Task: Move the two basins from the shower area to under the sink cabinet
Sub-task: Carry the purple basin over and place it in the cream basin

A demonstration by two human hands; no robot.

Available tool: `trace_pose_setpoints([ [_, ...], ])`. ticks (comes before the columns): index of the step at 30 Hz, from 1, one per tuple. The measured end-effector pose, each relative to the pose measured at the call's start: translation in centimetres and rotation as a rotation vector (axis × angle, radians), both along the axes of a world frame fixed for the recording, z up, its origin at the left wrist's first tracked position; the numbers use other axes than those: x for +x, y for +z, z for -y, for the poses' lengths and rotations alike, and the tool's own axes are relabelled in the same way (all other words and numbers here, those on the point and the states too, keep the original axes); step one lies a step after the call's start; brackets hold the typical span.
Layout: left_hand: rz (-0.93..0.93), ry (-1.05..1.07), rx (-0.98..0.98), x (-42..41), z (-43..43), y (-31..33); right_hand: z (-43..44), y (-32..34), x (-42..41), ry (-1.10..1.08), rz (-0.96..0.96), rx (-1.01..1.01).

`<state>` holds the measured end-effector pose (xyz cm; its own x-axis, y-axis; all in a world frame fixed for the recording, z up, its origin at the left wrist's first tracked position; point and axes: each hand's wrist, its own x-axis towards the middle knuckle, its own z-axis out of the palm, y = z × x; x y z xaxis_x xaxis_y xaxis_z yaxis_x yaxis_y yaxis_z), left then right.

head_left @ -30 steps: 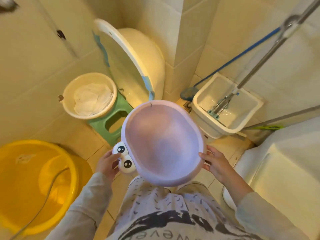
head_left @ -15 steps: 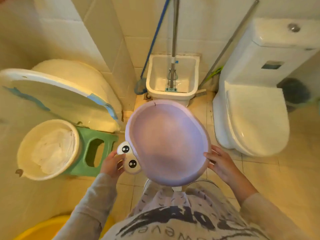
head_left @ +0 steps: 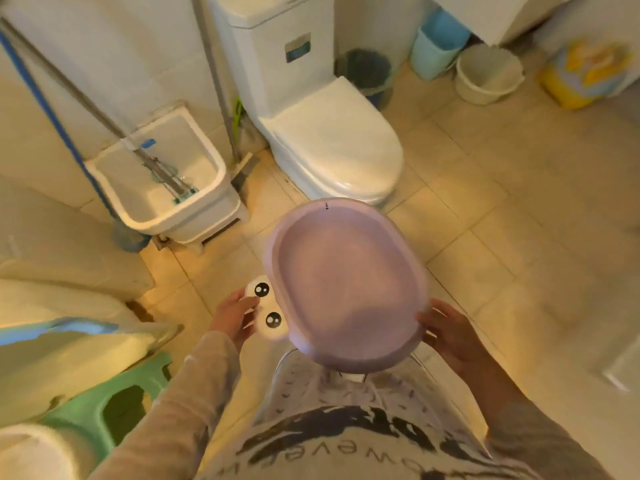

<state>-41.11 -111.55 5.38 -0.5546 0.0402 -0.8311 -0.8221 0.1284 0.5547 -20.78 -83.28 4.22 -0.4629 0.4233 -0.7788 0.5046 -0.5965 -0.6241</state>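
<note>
I hold an oval pale purple basin (head_left: 346, 285) level in front of my waist, above the tiled floor. It has two white cartoon eyes on its left rim. My left hand (head_left: 235, 315) grips that eye handle. My right hand (head_left: 445, 330) grips the rim on the right side. A second basin, cream-coloured (head_left: 27, 452), shows partly at the bottom left corner beside a green stool (head_left: 104, 410). The underside of the sink cabinet (head_left: 485, 15) appears at the top right.
A white toilet (head_left: 329, 133) stands just ahead. Left of it is a white mop bucket (head_left: 166, 188) with mop handles leaning on the wall. A dark bin (head_left: 367, 71), a blue bin (head_left: 436, 46), a white pail (head_left: 488, 74) and a yellow container (head_left: 585, 74) crowd the top right.
My view has swung to the right, away from the shower corner. The toilet now sits ahead and the bins by the cabinet have come into sight. Both hands keep the same hold on the purple basin.
</note>
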Motion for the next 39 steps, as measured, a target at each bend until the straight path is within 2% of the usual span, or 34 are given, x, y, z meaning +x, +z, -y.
trace_pose_setpoints([
  [6, -0.042, -0.265, 0.000, -0.4, -10.5, 0.5, -5.2, -1.0, 6.1, -0.263, -0.038, -0.028],
  [10, -0.021, -0.287, -0.045, 0.8, -17.2, -0.4, -9.9, -1.6, 8.4, -0.321, -0.043, -0.017],
  [16, -0.018, -0.211, -0.049, 3.6, -27.8, -1.2, -19.5, -1.0, 10.8, -0.319, -0.052, 0.031],
  [21, -0.004, -0.278, -0.019, 4.7, -37.1, -0.7, -27.4, 0.4, 12.5, -0.367, -0.088, 0.069],
  [32, 0.004, -0.451, -0.002, 1.1, -56.5, -1.4, -41.4, -1.7, 12.1, -0.543, -0.050, 0.056],
  [39, 0.019, -0.698, 0.029, -2.4, -71.0, 0.0, -50.5, -0.5, 10.6, -0.754, 0.011, 0.042],
])
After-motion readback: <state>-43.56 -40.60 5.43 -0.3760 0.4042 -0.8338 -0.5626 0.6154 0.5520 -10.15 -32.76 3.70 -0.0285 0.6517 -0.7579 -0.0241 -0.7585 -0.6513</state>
